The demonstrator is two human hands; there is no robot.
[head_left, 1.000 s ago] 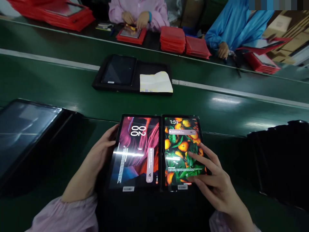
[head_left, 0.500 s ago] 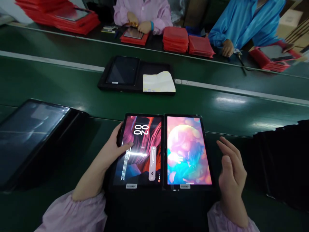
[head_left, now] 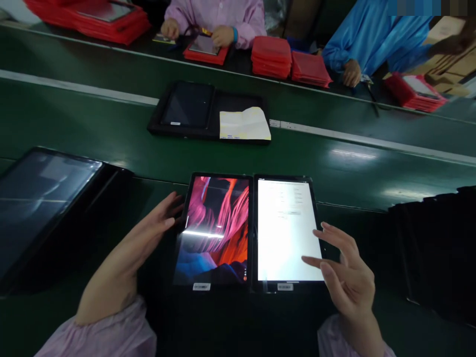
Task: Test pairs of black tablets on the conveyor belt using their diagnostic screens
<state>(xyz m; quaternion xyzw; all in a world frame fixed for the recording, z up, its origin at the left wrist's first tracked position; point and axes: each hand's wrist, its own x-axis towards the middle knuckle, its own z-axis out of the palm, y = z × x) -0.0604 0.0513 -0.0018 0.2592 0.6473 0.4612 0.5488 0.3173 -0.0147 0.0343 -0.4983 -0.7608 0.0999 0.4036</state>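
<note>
Two lit tablets lie side by side in front of me. The left tablet [head_left: 217, 228] shows a red and blue wallpaper; a bright light reflects across its glass. On the right tablet [head_left: 284, 248] is a white screen with faint lines of text near the top. Each carries a small label on its near edge. Beside the left tablet's left edge rests my left hand [head_left: 156, 223], open and holding nothing. My right hand [head_left: 345, 270] is open over the right tablet's right edge, index finger pointing onto the screen; whether it touches the glass I cannot tell.
A black tray [head_left: 241, 96] with a dark tablet [head_left: 189, 105] and a paper sheet [head_left: 244, 125] sits ahead. Another dark tablet [head_left: 44, 198] lies left, black stacked items [head_left: 439, 248] right. Across the bench, two co-workers handle things near red pouches [head_left: 270, 57].
My left hand has come off the left tablet, whose lock-screen clock and notification are gone. My right hand has moved left over the right tablet, now white instead of colourful.
</note>
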